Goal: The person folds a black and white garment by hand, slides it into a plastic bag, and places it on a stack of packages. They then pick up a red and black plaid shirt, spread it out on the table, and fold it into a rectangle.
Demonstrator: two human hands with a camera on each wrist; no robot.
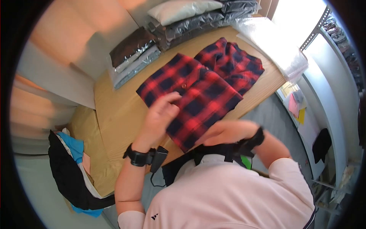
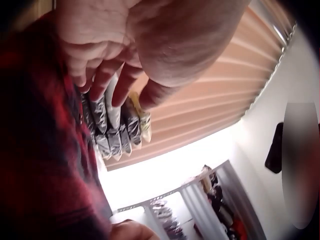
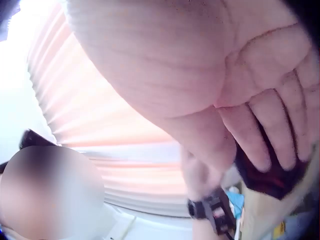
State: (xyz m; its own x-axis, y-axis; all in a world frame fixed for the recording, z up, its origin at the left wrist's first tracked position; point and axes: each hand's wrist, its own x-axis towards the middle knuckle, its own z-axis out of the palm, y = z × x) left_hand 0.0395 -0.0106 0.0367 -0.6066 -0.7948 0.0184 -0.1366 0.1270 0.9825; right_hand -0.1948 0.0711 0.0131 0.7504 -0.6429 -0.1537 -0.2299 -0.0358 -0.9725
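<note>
A red and dark plaid shirt (image 1: 213, 103) lies partly folded on the wooden table, a button showing near its middle. Its far right part is bunched into loose creases. Over the shirt's left side is my left hand (image 1: 162, 114), fingers loosely bent and reaching toward the button. In the left wrist view, the fingers of that left hand (image 2: 115, 65) are spread beside the plaid cloth (image 2: 50, 150). At the shirt's near edge, my right hand (image 1: 228, 131) lies low with its fingers extended. The right wrist view shows this right hand (image 3: 240, 100) with straight fingers overlapping the plaid cloth (image 3: 275, 182).
Bagged garments (image 1: 133, 51) and a white package (image 1: 185, 10) are stacked along the table's back. Clear plastic bags (image 1: 274, 45) lie at the far right. Dark and blue clothes (image 1: 68, 171) hang over the left edge. Shelving (image 1: 328, 95) stands to the right.
</note>
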